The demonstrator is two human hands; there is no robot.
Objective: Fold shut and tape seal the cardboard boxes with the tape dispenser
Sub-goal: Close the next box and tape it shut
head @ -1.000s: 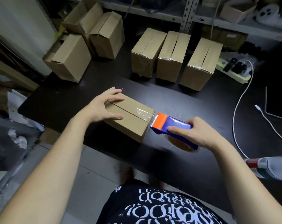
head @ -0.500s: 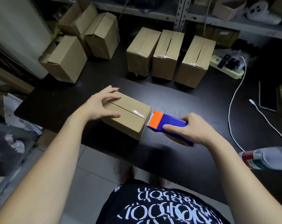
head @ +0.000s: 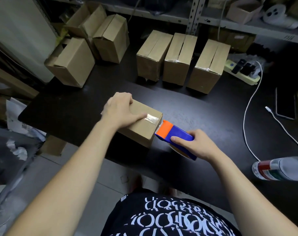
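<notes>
So here we've got the cardboard box (head: 141, 132) sitting near the front edge of the black table (head: 196, 106), flaps folded down, with a clear tape strip (head: 152, 119) shining along the top toward the right end. Our left hand (head: 120, 109) is clamped on top of it: fingers bent down over the far edge, thumb laid flat on the tape. Our right hand (head: 196, 145) is wrapped around the blue tape dispenser (head: 177, 136), thumb on its side, and the orange end is right up against the box's right end. Further back, three taped boxes (head: 179, 60) stand in a row, and a couple more boxes (head: 75, 63) sit at the far left. A white cable (head: 247, 108) and a water bottle (head: 281, 169) are off to the right.
</notes>
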